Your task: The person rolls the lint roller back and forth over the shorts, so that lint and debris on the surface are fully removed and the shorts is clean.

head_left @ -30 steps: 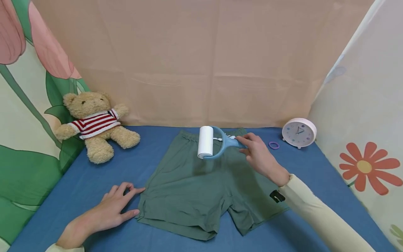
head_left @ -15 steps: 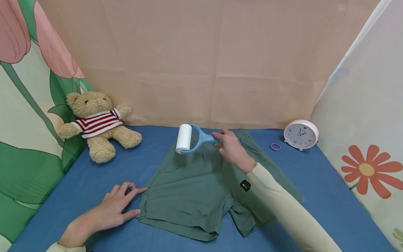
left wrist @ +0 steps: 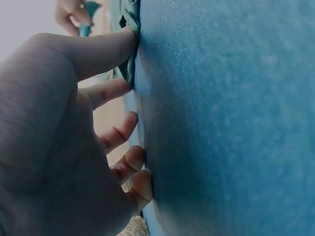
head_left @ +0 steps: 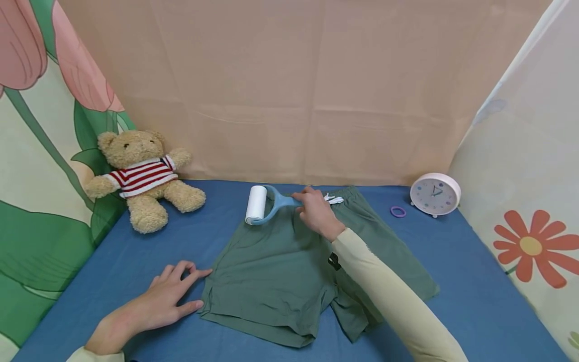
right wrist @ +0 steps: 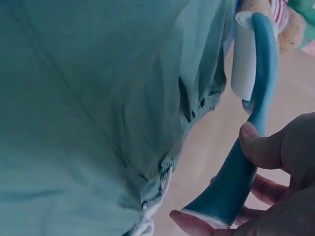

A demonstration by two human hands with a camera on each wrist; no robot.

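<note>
A pair of green shorts lies spread on the blue sheet, with a white drawstring at its waistband. My right hand grips the blue handle of a lint roller over the upper left of the shorts, near the waistband. In the right wrist view, thumb and fingers wrap the handle, and the white roll points away from the hand. My left hand rests at the lower left edge of the shorts. Its thumb and index fingertip touch the fabric, spread apart, while the other fingers rest on the sheet.
A teddy bear in a striped shirt sits at the back left. Toward the back right stand a pink alarm clock and a purple ring. A beige backdrop rises behind the blue sheet, with patterned cloth on both sides.
My right hand has carried the lint roller leftward across the upper part of the shorts, then slightly down at the left. The drawstring is visible again. My left hand has stayed in place.
</note>
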